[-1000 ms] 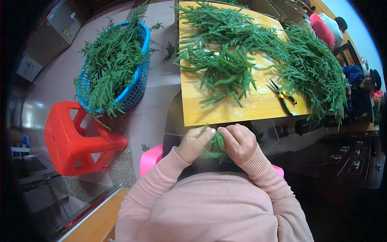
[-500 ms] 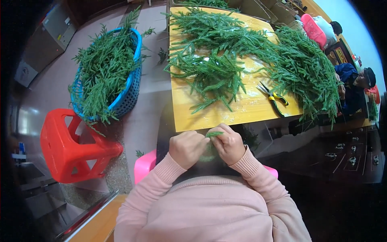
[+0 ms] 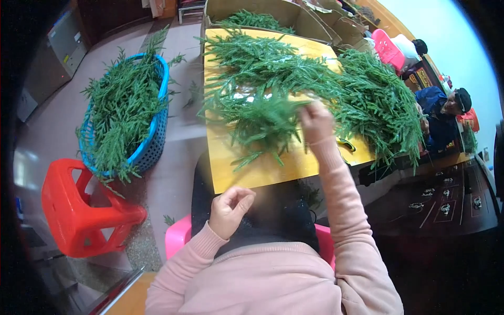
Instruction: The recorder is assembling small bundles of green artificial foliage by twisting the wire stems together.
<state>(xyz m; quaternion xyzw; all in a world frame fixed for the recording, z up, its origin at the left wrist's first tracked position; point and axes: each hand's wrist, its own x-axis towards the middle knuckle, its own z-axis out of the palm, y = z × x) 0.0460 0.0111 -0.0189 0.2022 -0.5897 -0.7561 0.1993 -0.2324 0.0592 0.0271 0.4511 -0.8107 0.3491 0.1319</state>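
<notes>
One blue basket (image 3: 152, 142) of green sprigs at nine o'clock; one red stool (image 3: 79, 210) at eight; one yellow table (image 3: 262, 170) centre; two hands, left (image 3: 229, 210) and right (image 3: 316, 122); perhaps one other person (image 3: 446, 105) at three.

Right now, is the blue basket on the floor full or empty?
Full. The blue basket stands upright beside the red stool, and green sprigs are heaped above its rim and spill over its edge.

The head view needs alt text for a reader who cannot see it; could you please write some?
Seen from above, a person's right hand reaches into a pile of green sprigs on a yellow table, while the left hand hovers loosely curled near the lap. A blue basket of sprigs and a red stool stand at left.
</notes>
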